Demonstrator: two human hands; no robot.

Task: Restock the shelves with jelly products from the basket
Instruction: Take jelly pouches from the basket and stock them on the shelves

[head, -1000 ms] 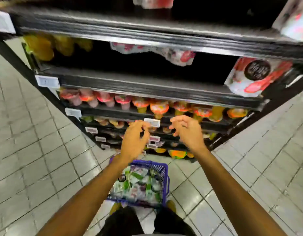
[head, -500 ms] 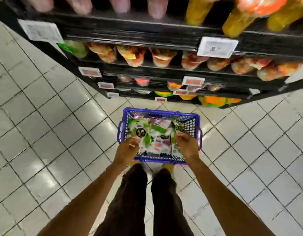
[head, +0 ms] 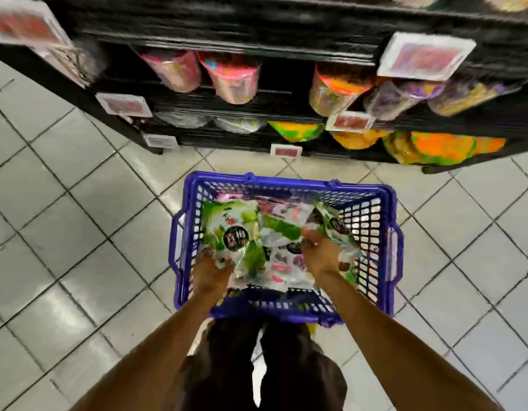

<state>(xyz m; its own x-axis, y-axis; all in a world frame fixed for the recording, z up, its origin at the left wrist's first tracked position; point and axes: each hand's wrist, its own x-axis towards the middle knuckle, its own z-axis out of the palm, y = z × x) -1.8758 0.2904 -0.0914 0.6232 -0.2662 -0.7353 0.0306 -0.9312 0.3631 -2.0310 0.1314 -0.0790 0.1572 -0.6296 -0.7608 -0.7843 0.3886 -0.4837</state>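
Both my hands have gone down from the near rim into the basket [head: 286,180] since half a second ago, and the basket now sits larger and closer below me. My left hand [head: 211,272] grips the near corner of a green jelly packet [head: 236,221], fingers curled under its edge; the packet lies tilted just ahead of that hand. My right hand [head: 320,258] has its fingers pushed in among the packets beside the basket's right wall, and the blur keeps me from telling whether it grasps one. Between my hands lies a pink-and-white packet [head: 279,264], flat in the pile. The basket stands on the tiled floor [head: 79,203], just ahead of my dark trousers [head: 301,366]. Well beyond my hands rise the black shelves [head: 257,31], with jelly cups [head: 233,78] in rows and price tags [head: 424,56] clipped to the front edges.
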